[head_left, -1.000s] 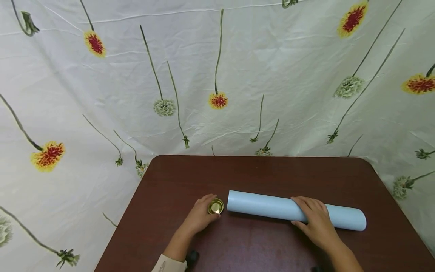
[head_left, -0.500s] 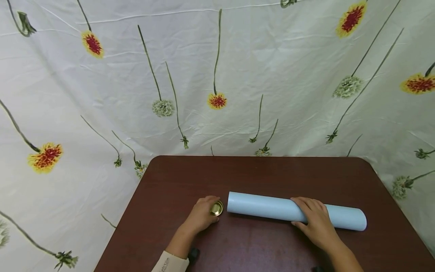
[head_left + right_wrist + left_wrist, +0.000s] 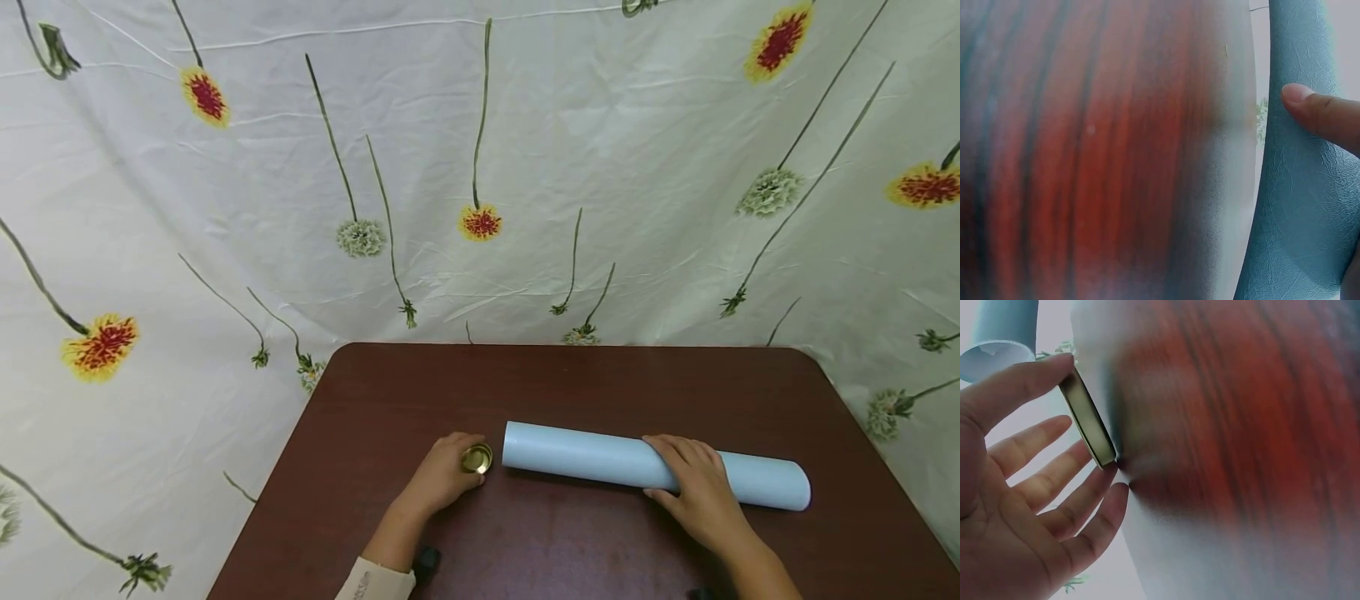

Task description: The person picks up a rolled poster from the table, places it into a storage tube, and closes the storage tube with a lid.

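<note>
My left hand (image 3: 442,473) pinches a small round gold metal lid (image 3: 477,458) between thumb and fingers, just off the left end of a light blue tube (image 3: 573,452). Seen in the left wrist view, the gold lid (image 3: 1087,419) stands edge-on, close to the table surface; whether it touches the wood I cannot tell. The tube lies on the table, and its left end (image 3: 997,353) looks hollow. My right hand (image 3: 697,492) grips the tube right of its middle, fingers over the far side. In the right wrist view the thumb lies along the blue tube (image 3: 1300,206).
The dark reddish-brown table (image 3: 585,550) has rounded far corners. Behind it hangs a pale cloth (image 3: 525,150) printed with flowers. A small black object (image 3: 427,564) shows beside the left sleeve (image 3: 377,581).
The left hand has tilted the gold lid slightly and brought it partly back, staying near the tube's left end. The right hand and tube have stayed practically still.
</note>
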`<action>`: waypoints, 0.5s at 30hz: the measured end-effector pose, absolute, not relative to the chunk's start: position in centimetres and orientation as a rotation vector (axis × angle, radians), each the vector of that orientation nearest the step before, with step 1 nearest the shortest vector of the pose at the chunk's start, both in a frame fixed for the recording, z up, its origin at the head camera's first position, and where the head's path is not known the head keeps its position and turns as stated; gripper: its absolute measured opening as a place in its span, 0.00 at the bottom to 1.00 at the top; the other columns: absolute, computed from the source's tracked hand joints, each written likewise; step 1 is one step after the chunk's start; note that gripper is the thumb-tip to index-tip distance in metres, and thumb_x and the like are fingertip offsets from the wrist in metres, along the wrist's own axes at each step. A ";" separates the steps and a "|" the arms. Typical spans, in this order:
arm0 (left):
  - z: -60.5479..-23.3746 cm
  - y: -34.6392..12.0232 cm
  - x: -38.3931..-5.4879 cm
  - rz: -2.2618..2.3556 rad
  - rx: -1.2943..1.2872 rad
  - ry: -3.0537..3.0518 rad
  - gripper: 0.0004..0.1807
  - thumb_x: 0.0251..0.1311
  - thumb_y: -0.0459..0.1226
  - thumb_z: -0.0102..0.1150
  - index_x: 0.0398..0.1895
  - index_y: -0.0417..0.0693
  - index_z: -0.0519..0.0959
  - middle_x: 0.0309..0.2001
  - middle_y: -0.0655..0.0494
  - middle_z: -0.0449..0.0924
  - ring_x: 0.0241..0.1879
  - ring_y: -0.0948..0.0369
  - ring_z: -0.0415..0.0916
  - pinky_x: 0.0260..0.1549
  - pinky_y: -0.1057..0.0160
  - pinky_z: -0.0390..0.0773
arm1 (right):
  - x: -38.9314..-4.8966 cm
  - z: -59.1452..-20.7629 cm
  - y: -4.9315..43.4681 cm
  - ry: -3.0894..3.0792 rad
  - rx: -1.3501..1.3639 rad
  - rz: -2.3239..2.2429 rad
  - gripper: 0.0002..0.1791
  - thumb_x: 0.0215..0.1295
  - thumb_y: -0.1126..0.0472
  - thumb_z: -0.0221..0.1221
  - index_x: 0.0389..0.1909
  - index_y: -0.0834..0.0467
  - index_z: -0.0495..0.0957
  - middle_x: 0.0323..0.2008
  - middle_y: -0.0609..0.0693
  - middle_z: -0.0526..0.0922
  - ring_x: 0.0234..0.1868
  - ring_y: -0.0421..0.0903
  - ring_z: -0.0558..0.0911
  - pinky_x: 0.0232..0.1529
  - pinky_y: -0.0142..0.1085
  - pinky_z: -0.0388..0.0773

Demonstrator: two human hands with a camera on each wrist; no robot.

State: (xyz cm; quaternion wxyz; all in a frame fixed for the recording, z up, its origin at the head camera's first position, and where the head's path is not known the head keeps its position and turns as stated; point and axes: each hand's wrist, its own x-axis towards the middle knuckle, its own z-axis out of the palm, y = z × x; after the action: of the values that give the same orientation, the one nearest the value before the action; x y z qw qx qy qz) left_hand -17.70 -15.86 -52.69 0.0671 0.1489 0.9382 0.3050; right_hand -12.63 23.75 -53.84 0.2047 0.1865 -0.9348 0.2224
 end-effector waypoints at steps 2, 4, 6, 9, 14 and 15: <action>-52.6 -16.0 -17.7 0.954 0.436 2.804 0.33 0.55 0.35 0.73 0.66 0.42 0.76 0.63 0.42 0.76 0.63 0.41 0.72 0.56 0.42 0.76 | -12.6 -53.8 23.7 -2.602 0.520 0.621 0.48 0.36 0.60 0.82 0.65 0.55 0.75 0.57 0.53 0.79 0.58 0.57 0.75 0.60 0.58 0.62; -52.6 -16.1 -17.6 0.981 0.415 2.786 0.32 0.57 0.37 0.72 0.66 0.44 0.75 0.63 0.44 0.76 0.61 0.44 0.75 0.54 0.44 0.78 | -12.6 -53.8 23.7 -2.600 0.520 0.624 0.48 0.36 0.61 0.82 0.65 0.56 0.75 0.57 0.53 0.79 0.58 0.56 0.75 0.60 0.58 0.62; -52.7 -16.2 -17.6 1.013 0.390 2.769 0.32 0.58 0.39 0.72 0.67 0.45 0.75 0.64 0.45 0.76 0.58 0.47 0.77 0.51 0.47 0.79 | -12.6 -53.8 23.7 -2.601 0.518 0.621 0.48 0.36 0.60 0.82 0.64 0.56 0.75 0.57 0.53 0.79 0.58 0.57 0.75 0.60 0.58 0.62; -52.7 -16.3 -17.5 1.064 0.348 2.745 0.32 0.60 0.42 0.70 0.68 0.48 0.74 0.64 0.47 0.76 0.56 0.49 0.78 0.48 0.49 0.80 | -12.6 -53.7 23.6 -2.606 0.517 0.618 0.48 0.36 0.60 0.82 0.65 0.55 0.74 0.57 0.53 0.79 0.58 0.57 0.75 0.60 0.58 0.62; -52.6 -16.5 -17.4 1.145 0.295 2.716 0.32 0.64 0.48 0.67 0.70 0.51 0.73 0.65 0.47 0.75 0.59 0.48 0.77 0.50 0.46 0.80 | -12.7 -53.7 23.4 -2.609 0.516 0.620 0.48 0.37 0.60 0.82 0.65 0.55 0.74 0.57 0.53 0.79 0.58 0.56 0.74 0.60 0.58 0.62; -52.6 -16.5 -17.4 1.166 0.287 2.709 0.32 0.64 0.49 0.66 0.70 0.51 0.72 0.65 0.47 0.74 0.58 0.48 0.77 0.49 0.45 0.80 | -12.7 -53.7 23.4 -2.608 0.516 0.621 0.48 0.37 0.60 0.82 0.65 0.55 0.74 0.57 0.53 0.79 0.58 0.56 0.74 0.60 0.58 0.62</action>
State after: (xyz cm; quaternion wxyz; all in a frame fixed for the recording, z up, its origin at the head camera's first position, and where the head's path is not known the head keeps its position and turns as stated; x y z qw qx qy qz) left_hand -17.41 -16.55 -52.59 0.0892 0.0966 0.9106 0.3919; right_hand -12.71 23.41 -53.73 0.2043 0.1849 -0.9352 0.2226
